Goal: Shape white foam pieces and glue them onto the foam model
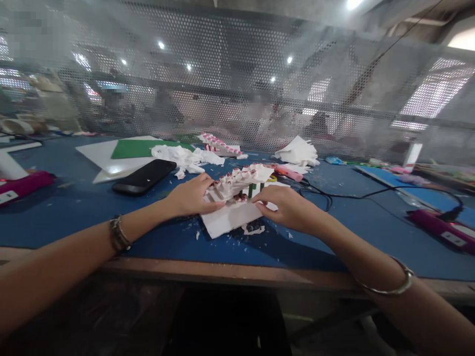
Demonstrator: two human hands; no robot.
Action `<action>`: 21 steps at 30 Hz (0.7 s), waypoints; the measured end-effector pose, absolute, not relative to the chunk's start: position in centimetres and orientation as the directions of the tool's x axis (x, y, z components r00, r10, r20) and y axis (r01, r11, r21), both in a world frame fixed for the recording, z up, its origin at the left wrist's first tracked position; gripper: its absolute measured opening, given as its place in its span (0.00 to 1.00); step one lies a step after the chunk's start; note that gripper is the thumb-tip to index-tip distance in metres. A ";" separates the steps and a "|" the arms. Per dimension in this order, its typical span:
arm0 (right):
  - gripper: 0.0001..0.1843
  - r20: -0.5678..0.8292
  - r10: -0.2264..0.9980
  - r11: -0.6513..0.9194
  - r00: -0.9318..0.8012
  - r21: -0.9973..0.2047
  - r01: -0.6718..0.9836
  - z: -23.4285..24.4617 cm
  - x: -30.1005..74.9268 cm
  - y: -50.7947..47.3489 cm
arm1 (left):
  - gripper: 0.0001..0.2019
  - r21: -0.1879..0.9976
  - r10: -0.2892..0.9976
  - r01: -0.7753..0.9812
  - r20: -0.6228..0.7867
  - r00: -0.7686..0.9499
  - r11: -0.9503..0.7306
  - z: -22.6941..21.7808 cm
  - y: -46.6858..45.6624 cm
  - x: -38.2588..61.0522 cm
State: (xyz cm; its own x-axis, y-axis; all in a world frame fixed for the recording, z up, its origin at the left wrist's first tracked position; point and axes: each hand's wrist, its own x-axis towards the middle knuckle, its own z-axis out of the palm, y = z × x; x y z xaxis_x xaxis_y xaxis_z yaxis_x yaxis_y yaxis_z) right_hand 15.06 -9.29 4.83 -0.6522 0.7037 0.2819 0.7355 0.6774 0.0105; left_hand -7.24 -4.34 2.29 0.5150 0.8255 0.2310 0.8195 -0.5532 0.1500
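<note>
My left hand (193,198) lies flat and loose on the white foam sheet (226,222). My right hand (287,207) curls at its edge; I cannot tell if it pinches. The paper model (241,180) stands between them. I think soft pressing keeps it whole.

Indoor, dim-ish overall. Ceiling lamps (161,45) show as small hot spots through the perforated screen (237,89); windows (434,91) at upper right blown out. Glare patch on the white sheet (113,168). Soft shadow under the right hand (287,207) on the blue table (74,207). Everything beyond the screen hazy, unfocused. Wide-lens bowing at edges; near forearms (55,267) soft.
</note>
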 end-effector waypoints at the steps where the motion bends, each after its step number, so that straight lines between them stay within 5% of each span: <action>1: 0.13 0.284 0.706 0.675 -0.649 0.004 0.737 4.8 15.1 -9.3 | 0.31 0.149 0.826 0.820 0.228 0.516 -0.553 2.3 -4.3 -7.2; 7: 0.10 0.333 0.716 0.677 -0.614 -0.114 0.727 5.1 15.0 -9.5 | 0.30 0.143 0.828 0.822 0.215 0.518 -0.551 2.2 -4.3 -7.2; 10: 0.10 0.355 0.777 0.629 -0.520 -0.448 0.635 5.3 15.0 -9.6 | 0.30 0.150 0.823 0.816 0.222 0.523 -0.558 2.3 -4.3 -7.2; 12: 0.11 0.346 0.845 0.513 -0.408 -0.742 0.433 5.6 15.0 -9.6 | 0.31 0.155 0.818 0.810 0.233 0.527 -0.566 2.3 -4.2 -7.3; 14: 0.11 0.307 0.899 0.382 -0.312 -0.898 0.217 5.8 15.0 -9.4 | 0.31 0.153 0.812 0.806 0.243 0.530 -0.572 2.3 -4.2 -7.3; 21: 0.09 0.204 0.951 0.228 -0.232 -0.970 0.086 6.2 14.9 -9.2 | 0.30 0.157 0.805 0.798 0.255 0.536 -0.582 2.1 -3.9 -7.4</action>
